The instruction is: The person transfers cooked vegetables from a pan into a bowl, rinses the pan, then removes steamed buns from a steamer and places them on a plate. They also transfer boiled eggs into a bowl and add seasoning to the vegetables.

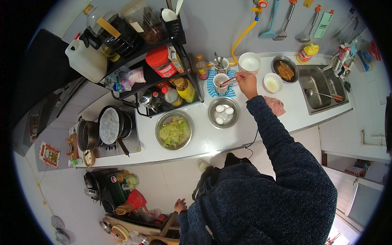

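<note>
My right hand (pixel 246 84) grips a pair of chopsticks (pixel 228 81), their tips at the mouth of a white utensil cup (pixel 220 80) on a blue-and-white cloth (pixel 210 84). A second cup (pixel 225 62) behind it holds spoons. In front stands a steel bowl (pixel 211 122) with several white eggs (pixel 219 120). Leafy greens (pixel 174 131) fill a larger steel bowl (pixel 158 139) to the left. A white bowl (pixel 273 83) with some liquid and a pink cloth (pixel 274 106) lie right of my right hand. Low at my side hangs my left hand (pixel 180 205), fingers loosely bent, nothing seen in it.
A black shelf rack (pixel 147 114) with jars and bottles stands on the left, beside a stove with a pan (pixel 109 126) and a pot (pixel 87 134). Stacked bowls (pixel 249 62), a steel dish of brown food (pixel 284 69) and a double sink (pixel 321 92) are at the right.
</note>
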`<state>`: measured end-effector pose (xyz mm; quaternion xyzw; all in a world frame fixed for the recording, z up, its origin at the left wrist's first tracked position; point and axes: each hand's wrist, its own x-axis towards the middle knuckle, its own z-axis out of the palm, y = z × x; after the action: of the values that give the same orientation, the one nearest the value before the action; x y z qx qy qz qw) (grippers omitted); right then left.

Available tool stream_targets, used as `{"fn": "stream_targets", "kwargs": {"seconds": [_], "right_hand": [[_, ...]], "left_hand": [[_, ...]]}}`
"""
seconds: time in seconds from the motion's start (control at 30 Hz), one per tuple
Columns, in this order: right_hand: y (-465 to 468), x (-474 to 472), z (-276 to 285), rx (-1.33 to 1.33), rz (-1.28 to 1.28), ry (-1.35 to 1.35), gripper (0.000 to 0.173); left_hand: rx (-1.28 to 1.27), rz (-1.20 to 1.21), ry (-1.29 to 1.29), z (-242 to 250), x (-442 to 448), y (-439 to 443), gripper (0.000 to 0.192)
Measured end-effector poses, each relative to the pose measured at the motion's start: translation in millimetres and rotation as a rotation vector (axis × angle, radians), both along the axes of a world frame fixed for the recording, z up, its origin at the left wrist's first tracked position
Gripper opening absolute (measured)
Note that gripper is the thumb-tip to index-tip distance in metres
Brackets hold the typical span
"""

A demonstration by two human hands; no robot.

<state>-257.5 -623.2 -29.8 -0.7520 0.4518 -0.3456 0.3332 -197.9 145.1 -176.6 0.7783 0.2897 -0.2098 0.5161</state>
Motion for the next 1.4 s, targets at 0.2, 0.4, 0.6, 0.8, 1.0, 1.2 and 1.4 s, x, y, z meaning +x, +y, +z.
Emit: {"fn": "stream_targets", "kwargs": {"seconds": [0.2,0.4,0.6,0.8,1.0,1.2,1.4], "right_hand": [[17,3,37,-0.487,0.218,0.162,0.014],[26,20,63,-0.550,0.435,0.220,0.012],[27,31,68,-0.600,0.402,0.499,0.012],[33,46,78,-0.563,0.437,0.428,0.013],[27,57,81,-0.366,0.521,0.437,0.010],[23,73,74,-0.394,0.783,0.744,0.006],[19,86,65,-0.621,1.027,0.773,0.010]], "left_hand": [[0.044,-0.070,0.059,-9,-3,6,0.026],[0.029,-0.006,0.044,-15,7,-5,0.025],[0.006,0.079,0.049,-18,16,-7,0.020],[-0.026,0.146,0.069,-23,9,9,0.023],[-0.051,0.190,0.078,-33,-6,26,0.025],[0.016,0.206,0.193,-36,-5,36,0.025],[-0.078,0.119,0.080,-37,-2,40,0.021]]}}
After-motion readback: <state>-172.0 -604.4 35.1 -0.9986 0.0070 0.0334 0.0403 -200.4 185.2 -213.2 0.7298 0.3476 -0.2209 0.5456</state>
